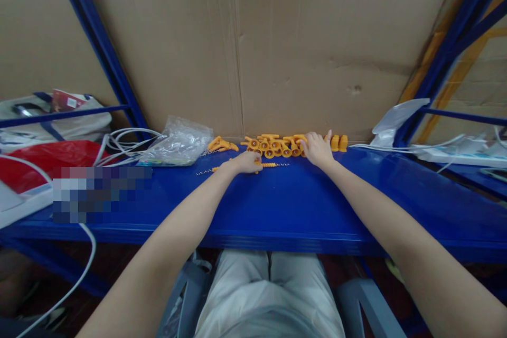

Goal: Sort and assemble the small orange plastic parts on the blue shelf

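Observation:
My left hand (249, 162) is closed near the front of the row, its fingers bent around a small orange plastic piece (258, 165) whose kind is mostly hidden. Beside it on the blue table lie orange spiral rods (270, 165) and thin metal springs (282, 165). Several orange funnel-shaped plastic parts (270, 152) are lined up behind, round openings toward me. Over the right part of that row rests my right hand (318, 149), fingers apart and touching the parts. Orange cap-like pieces (339, 143) stand just right of it. More orange pieces (221, 144) lie farther left.
A cardboard panel (285, 53) closes off the back of the blue table (285, 206). At left are a clear plastic bag (178, 140), white cables (122, 140) and a red bag (67, 156). A white power strip (459, 155) sits at right by the blue post (435, 53).

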A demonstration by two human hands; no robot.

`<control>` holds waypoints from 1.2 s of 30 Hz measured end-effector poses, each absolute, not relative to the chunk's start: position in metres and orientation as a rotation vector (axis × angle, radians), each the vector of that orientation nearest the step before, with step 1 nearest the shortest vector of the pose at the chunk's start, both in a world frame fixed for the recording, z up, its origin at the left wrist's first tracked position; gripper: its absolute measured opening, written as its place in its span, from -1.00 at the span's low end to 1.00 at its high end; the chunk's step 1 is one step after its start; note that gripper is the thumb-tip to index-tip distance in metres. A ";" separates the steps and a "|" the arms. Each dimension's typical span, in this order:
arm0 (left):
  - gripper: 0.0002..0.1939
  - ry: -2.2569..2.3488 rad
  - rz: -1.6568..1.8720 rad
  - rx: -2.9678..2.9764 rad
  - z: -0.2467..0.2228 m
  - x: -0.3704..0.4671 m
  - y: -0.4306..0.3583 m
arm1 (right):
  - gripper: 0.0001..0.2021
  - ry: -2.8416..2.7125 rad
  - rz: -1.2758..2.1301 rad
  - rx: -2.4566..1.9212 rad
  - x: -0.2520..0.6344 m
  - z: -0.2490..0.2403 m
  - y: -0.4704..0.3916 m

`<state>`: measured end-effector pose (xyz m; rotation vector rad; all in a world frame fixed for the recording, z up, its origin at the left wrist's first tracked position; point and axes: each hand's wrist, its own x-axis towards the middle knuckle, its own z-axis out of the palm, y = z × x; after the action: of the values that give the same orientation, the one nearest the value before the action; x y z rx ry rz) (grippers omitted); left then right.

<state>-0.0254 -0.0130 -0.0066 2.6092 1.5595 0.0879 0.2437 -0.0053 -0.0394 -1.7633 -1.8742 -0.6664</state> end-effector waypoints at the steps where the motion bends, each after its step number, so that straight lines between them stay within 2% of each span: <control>1: -0.76 1.549 0.087 2.606 -0.007 -0.026 -0.012 | -0.56 -1.822 -0.658 -1.788 0.251 -0.038 -0.005; 7: -0.75 1.540 0.093 2.609 -0.008 -0.025 -0.012 | -0.49 -1.585 -0.553 -1.991 0.302 -0.037 -0.005; 11: -0.73 1.557 0.065 2.615 -0.007 -0.024 -0.015 | -0.37 -1.649 -0.445 -2.132 0.322 -0.038 -0.008; 15: -0.72 1.570 0.047 2.628 -0.006 -0.024 -0.016 | -0.35 -1.727 -0.421 -2.223 0.328 -0.036 -0.007; 26: -0.73 1.557 0.066 2.639 -0.007 -0.025 -0.015 | -0.35 -1.750 -0.351 -2.134 0.330 -0.040 -0.001; 36: -0.75 1.558 0.062 2.609 -0.004 -0.022 -0.020 | -0.73 -1.682 -0.422 -2.159 0.322 -0.029 -0.005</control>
<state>-0.0224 -0.0199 -0.0037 2.6086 1.5580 0.0623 0.3217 -0.0053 -0.0291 -2.1593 -1.6825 -0.4222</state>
